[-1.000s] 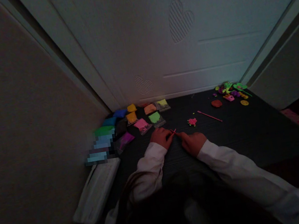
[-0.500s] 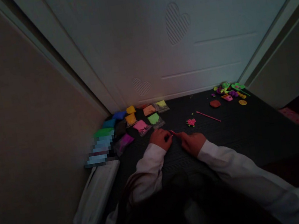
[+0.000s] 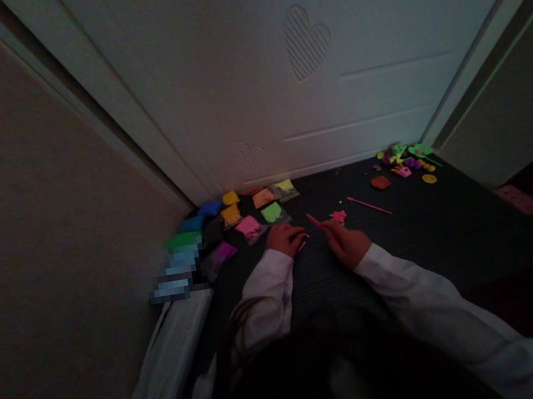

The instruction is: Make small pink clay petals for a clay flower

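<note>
My left hand [image 3: 284,240] rests low over the dark table, its fingers curled around a thin pink clay strip [image 3: 303,246]. Another bit of pink shows at the fingertips; whether it is a separate piece I cannot tell. In my right hand [image 3: 349,244] is a slim pink clay tool [image 3: 315,221], its tip pointing up and left, apart from the strip. Just beyond that hand lies a small bumpy pink clay piece [image 3: 339,216], partly hidden by the fingers. A second pink stick tool [image 3: 368,205] lies on the table to the right.
Bags of coloured clay [image 3: 251,227] cluster at the back left. A red clay lump [image 3: 380,183] and several small clay figures [image 3: 412,161] sit at the back right. A long white packet [image 3: 173,349] lies at left. A white panel [image 3: 228,84] rises behind the table [image 3: 436,247].
My right hand has drawn the pink tool back to the right, away from my left hand, and its tip now points upward. The fingers of my left hand have loosened a little, showing pink strips.
</note>
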### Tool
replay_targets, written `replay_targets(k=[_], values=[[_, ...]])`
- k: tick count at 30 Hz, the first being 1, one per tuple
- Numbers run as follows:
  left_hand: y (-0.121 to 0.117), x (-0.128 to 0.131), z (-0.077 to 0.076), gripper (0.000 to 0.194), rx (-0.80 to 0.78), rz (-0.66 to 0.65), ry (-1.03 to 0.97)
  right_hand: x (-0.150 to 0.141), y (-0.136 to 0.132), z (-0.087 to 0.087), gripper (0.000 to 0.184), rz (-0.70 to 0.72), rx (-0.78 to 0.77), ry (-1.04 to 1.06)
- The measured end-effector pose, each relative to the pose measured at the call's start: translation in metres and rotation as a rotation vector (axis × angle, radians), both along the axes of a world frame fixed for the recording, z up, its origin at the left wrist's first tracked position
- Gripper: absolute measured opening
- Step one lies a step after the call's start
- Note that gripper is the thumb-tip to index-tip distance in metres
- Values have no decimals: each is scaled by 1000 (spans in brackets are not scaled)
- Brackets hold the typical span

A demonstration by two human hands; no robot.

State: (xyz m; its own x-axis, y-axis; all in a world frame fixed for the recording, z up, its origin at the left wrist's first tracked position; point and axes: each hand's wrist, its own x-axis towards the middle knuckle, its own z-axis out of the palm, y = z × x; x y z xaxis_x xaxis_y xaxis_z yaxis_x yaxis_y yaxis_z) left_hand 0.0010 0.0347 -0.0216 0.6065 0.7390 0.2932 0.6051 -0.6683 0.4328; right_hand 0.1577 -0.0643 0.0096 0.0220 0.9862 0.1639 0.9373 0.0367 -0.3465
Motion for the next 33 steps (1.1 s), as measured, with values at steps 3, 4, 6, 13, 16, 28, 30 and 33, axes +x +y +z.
replay_targets(k=[3, 4, 6, 13, 16, 28, 30, 33], values=[[5, 3, -3, 25, -16, -11, 35, -1, 0, 1, 34, -2, -15, 5], [6, 4, -4, 25, -20, -15, 36, -1, 0, 1, 34, 0, -19, 7], [6, 4, -3, 24, -21, -21, 23, -1, 0, 2, 34, 2, -20, 11], [0, 1, 5, 23, -275, 82, -227, 2, 0, 0, 33, -16, 35, 81], [1, 0, 5, 27, -586, 110, -463, 3, 1, 2, 32, -29, 83, 127], [10, -4, -7, 35, -776, 44, -767, 7, 1, 5, 30, 1, 164, 219], [9, -4, -6, 29, -767, 82, -773, 8, 2, 3, 30, 1, 198, 232], [8, -3, -5, 23, -853, 152, -853, 9, 3, -1, 29, -7, 254, 249]])
